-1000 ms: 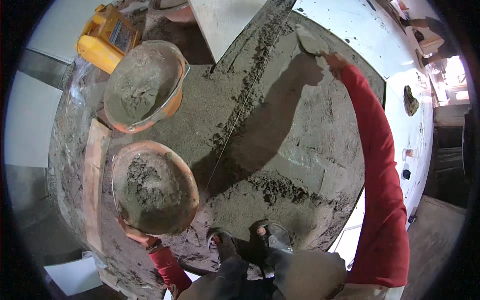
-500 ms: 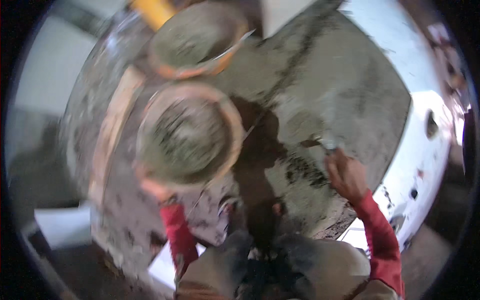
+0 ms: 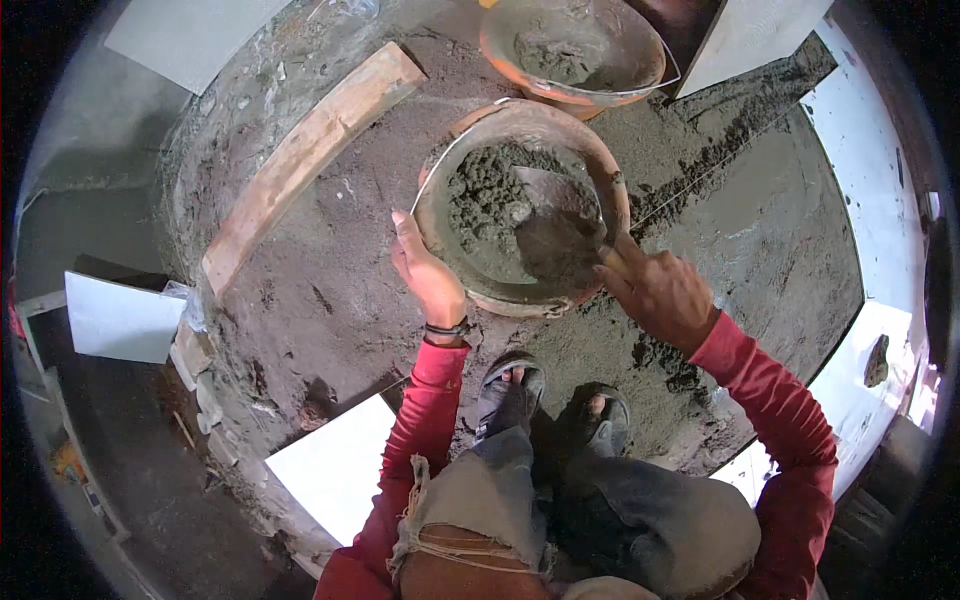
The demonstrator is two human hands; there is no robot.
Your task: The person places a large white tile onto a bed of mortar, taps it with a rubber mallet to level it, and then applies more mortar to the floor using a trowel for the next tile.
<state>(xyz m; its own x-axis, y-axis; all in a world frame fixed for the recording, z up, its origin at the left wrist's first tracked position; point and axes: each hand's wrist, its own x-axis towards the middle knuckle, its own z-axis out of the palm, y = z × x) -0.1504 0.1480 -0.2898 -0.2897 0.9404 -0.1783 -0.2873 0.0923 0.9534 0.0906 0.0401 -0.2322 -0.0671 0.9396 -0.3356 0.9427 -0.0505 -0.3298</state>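
Note:
An orange-rimmed mortar pan [image 3: 612, 170] with a thin wire handle stands in front of me, partly filled with wet grey mortar [image 3: 488, 205]. My left hand [image 3: 428, 272] is closed against the pan's left side; some of its fingers are hidden. In my right hand [image 3: 662, 292], at the pan's right front rim, is the handle of a trowel. The trowel's blade [image 3: 552, 188] lies in the mortar, and a dark shadow covers part of the mortar beside it.
Behind stands a second mortar pan [image 3: 600, 98]. A wooden board [image 3: 310, 150] lies at the left. Wet mortar [image 3: 770, 215] covers the floor to the right, bordered by white tiles [image 3: 880, 200]. Another white tile [image 3: 340, 470] is by my left forearm. My sandalled feet [image 3: 510, 385] are below the pan.
My right hand with the trowel has come left from the mortar bed to the pan. The view has shifted, so the pans now appear farther right. My left hand stays at the near pan.

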